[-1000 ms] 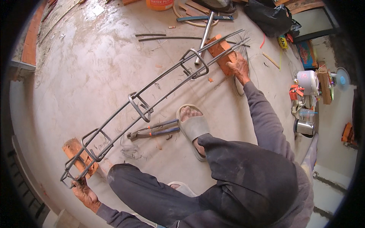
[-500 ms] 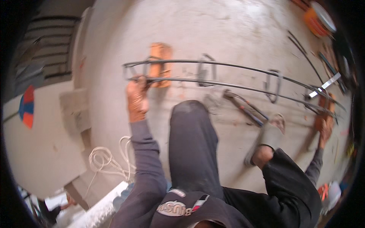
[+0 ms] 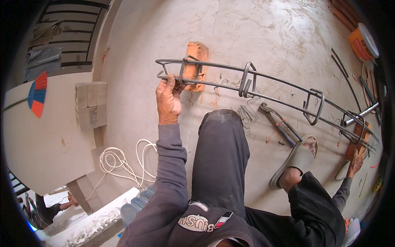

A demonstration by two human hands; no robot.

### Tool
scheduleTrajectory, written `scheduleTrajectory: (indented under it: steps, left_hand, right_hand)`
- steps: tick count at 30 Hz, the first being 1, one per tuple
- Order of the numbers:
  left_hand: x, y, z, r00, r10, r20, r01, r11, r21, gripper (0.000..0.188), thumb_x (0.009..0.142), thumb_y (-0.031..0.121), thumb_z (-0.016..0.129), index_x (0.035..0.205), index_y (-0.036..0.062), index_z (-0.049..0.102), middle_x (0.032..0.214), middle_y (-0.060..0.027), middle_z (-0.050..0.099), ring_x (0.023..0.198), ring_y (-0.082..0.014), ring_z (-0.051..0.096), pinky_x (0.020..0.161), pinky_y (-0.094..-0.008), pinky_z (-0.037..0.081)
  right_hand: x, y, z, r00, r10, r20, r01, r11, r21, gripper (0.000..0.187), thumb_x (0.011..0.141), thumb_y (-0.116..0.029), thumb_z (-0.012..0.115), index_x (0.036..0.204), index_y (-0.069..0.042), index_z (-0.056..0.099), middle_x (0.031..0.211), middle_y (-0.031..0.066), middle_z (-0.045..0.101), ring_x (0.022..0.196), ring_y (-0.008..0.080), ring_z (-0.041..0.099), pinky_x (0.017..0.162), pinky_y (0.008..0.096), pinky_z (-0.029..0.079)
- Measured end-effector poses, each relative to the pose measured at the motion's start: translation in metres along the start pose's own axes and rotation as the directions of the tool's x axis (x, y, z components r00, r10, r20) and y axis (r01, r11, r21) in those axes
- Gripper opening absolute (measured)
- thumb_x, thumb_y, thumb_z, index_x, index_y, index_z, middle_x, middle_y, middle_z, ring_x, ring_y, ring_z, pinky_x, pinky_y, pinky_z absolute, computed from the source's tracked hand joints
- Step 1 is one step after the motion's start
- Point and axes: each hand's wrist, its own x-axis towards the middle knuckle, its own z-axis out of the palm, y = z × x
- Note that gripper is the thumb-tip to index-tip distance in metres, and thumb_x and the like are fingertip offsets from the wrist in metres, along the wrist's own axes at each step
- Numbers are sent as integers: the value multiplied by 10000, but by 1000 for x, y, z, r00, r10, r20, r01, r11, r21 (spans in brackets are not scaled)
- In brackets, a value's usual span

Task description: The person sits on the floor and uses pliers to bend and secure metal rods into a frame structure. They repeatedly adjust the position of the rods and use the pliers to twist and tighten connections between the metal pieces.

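Note:
A long, narrow rebar frame (image 3: 284,85), two dark steel rods joined by bent wire stirrups (image 3: 248,80), lies across the floor in front of me. Near its left end, my left hand (image 3: 169,96) pinches the nearer rod between thumb and fingers. Under that end is an orange brick (image 3: 198,49); a second orange brick (image 3: 354,150) lies beneath the far right end. My right hand (image 3: 357,162) is closed around the near end of this second brick, its fingertips partly hidden. Long-handled cutters (image 3: 280,123) with orange-and-black grips lie between the frame and my sandalled foot (image 3: 302,154).
Wire scraps (image 3: 247,114) litter the floor near my knee. At the far right stand an orange bucket (image 3: 364,43), loose rods (image 3: 345,76) and a metal tube (image 3: 362,114). Leftward are stacked grey blocks (image 3: 90,105), a coiled white cable (image 3: 113,160) and a red-blue broom (image 3: 37,94).
The whole scene has shifted rightward in the picture and become sharper. Both hands keep their places, the left on the rod and the right at the brick.

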Motion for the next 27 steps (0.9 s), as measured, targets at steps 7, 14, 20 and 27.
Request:
scheduleTrajectory:
  steps: [7,14,20,27]
  left_hand:
    - [4,2,-3,999,11,-30,-13,999,-41,225,971,292,658,965,67,640,904,-76,701,887,-205,669,869,-409,539]
    - [6,1,0,996,45,-76,-49,997,-56,236,987,281,632,1016,48,609,912,-106,700,870,-238,693,843,-430,565]
    - [7,1,6,990,71,-121,-75,997,-24,238,987,279,635,1015,46,597,895,-102,683,828,-233,679,816,-421,566]
    - [3,9,13,997,55,-47,-55,998,9,244,958,252,683,1055,51,582,889,-81,677,840,-212,667,864,-416,541]
  right_hand:
    - [-2,1,9,992,-123,24,125,981,-147,569,1003,-358,517,1420,24,453,1458,257,460,1315,401,461,1098,409,367]
    - [-2,5,0,992,-46,118,55,995,-80,660,996,-406,520,1466,38,388,1538,242,370,1418,377,350,1171,402,288]
    - [1,-19,-17,987,45,155,-58,995,77,694,984,-403,534,1492,36,360,1558,236,348,1454,368,308,1200,398,253]
    - [-1,-22,-20,994,77,73,-88,984,152,780,957,-474,565,1470,84,381,1545,276,356,1449,381,328,1190,394,256]
